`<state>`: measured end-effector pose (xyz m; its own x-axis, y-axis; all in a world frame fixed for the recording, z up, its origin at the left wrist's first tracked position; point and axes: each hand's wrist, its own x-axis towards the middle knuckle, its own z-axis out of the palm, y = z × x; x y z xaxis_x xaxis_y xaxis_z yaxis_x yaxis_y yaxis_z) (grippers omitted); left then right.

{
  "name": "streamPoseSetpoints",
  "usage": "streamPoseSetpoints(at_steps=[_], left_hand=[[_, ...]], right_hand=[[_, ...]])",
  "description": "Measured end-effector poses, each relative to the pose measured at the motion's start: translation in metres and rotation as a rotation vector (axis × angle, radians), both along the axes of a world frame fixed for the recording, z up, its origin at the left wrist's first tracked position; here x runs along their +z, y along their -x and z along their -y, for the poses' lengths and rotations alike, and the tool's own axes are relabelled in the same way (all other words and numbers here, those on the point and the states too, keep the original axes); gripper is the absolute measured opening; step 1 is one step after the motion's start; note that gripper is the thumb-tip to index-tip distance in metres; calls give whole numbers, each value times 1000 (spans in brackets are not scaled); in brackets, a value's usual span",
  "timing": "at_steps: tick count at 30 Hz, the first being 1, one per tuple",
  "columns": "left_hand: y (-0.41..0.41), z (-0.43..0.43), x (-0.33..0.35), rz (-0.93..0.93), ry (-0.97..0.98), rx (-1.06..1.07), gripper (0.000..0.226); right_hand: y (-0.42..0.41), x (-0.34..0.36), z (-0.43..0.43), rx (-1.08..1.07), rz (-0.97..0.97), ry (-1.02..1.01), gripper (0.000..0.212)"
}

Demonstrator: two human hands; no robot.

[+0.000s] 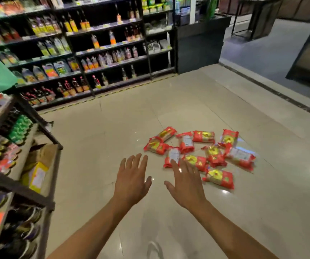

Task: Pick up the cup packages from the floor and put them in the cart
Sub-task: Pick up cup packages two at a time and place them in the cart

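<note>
Cup packages (pixel 201 154) lay clustered on the floor (pixel 98 139), at one o'clock from both hands. Left hand (pixel 131 181) and right hand (pixel 186 186) reached forward, fingers spread, holding nothing.

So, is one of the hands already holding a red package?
No, the left hand and the right hand are both open with fingers spread and hold nothing, while the red packages lie on the tiled floor.
</note>
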<state>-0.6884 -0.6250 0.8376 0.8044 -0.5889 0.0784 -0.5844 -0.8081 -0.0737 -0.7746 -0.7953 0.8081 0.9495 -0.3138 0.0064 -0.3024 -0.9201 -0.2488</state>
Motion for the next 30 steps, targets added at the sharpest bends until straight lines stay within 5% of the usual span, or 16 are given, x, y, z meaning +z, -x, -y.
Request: streamPoseSetpoints(at_steps=[10, 20, 30], left_hand=[[-192, 53, -61, -191, -29, 10, 73], [-413, 140, -93, -174, -190, -141, 73], [-602, 286, -211, -301, -401, -316, 74]], right_hand=[[-179, -49, 71, 0, -185, -65, 78], [-354, -94, 153, -166, -259, -188, 75], [-525, -236, 270, -394, -366, -414, 76]])
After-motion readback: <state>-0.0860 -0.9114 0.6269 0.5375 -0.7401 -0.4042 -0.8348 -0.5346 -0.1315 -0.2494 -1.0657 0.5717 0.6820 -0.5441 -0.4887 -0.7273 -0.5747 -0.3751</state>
